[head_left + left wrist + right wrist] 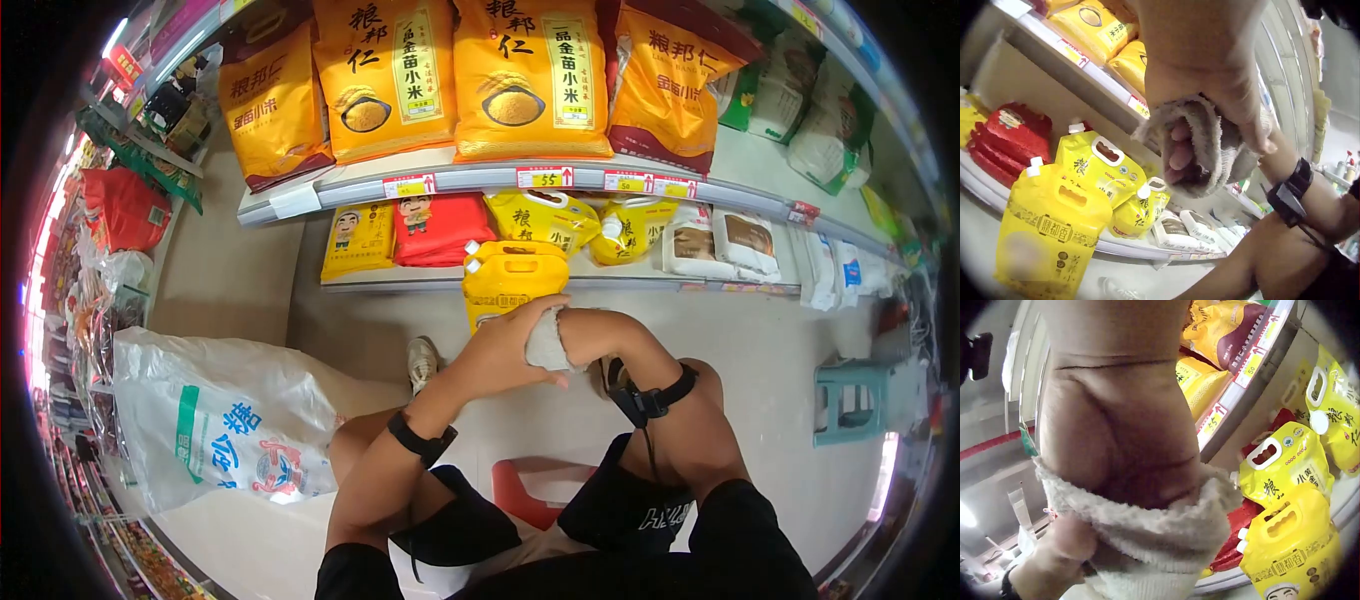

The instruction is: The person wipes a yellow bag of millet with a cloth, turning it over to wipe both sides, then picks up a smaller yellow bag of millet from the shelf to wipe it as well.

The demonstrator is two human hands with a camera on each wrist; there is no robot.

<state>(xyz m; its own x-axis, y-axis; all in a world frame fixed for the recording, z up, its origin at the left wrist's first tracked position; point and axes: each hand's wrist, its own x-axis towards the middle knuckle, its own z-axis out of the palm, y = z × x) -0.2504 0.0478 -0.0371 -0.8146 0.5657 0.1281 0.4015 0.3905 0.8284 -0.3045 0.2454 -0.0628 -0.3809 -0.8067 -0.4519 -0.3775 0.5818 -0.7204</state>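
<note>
An off-white, fuzzy knit cloth (546, 342) forms a sleeve around my right hand (588, 333). My left hand (508, 345) grips this cloth from outside, its thumb pressed on the ribbed knit (1154, 565) in the right wrist view. In the left wrist view, the right hand's fingertips (1179, 156) show bunched inside the cloth's open end; the rest of those fingers is hidden, so I cannot tell how they are bent. Just beyond the hands stands a yellow spouted pouch (515, 275) with a handle hole, in front of the low shelf.
Large orange grain bags (530, 80) fill the upper shelf. Yellow spouted pouches (540, 218), red packs (440, 230) and white packs (745, 245) line the lower one. At left stands a big white sack (225, 420); a green stool (850, 400) is at right.
</note>
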